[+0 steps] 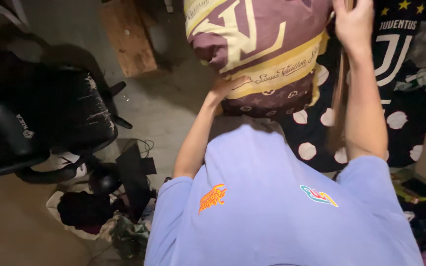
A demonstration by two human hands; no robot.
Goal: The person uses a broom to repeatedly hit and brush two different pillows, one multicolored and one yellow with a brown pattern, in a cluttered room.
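Observation:
A big maroon and yellow patterned pillow [257, 44] is up in front of me. My left hand [224, 89] grips its lower edge from beneath, arm stretched forward. My right hand [353, 22] is raised at the top right, closed around the upper end of a long thin brown stick [340, 101] that hangs down along my forearm. Beneath the pillow lies a black cloth with white dots [311, 135]. My lilac T-shirt [282, 207] fills the lower part of the view.
A worn black office chair [50, 113] stands at the left. A heap of clothes and cables [94, 207] lies on the concrete floor below it. A wooden board [129, 37] leans at the back. A black and white jersey [395, 47] lies at the right.

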